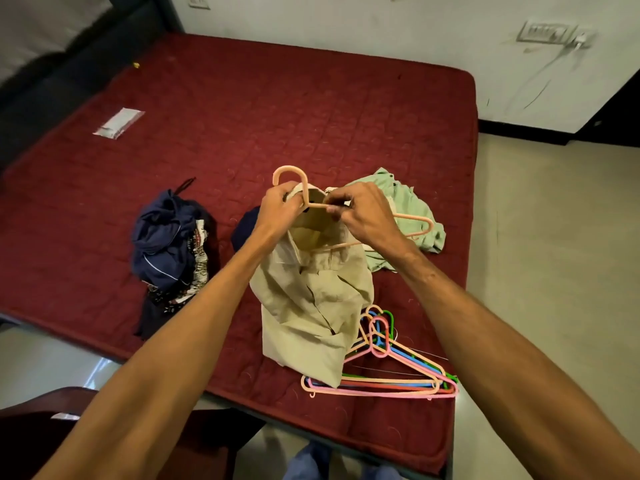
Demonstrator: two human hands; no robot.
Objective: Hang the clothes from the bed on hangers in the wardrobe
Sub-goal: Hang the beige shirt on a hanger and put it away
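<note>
A beige shirt [308,306] hangs over the bed's near edge, held up at its collar with a peach plastic hanger [292,174] partly inside it. My left hand [278,209] grips the collar and the hanger's neck. My right hand [363,214] pinches the collar's other side against the hanger's arm, whose right end [424,225] sticks out. A pale green garment [408,209] lies crumpled behind my right hand. A dark blue pile of clothes [169,244] lies to the left. Several coloured hangers [391,365] are stacked on the bed at the near right.
The maroon mattress [277,109] fills the middle, with a small white packet [117,123] at far left. Pale floor [540,237] runs along the right. A dark wooden piece of furniture [41,431] sits at bottom left. A socket and cable [550,32] are on the wall.
</note>
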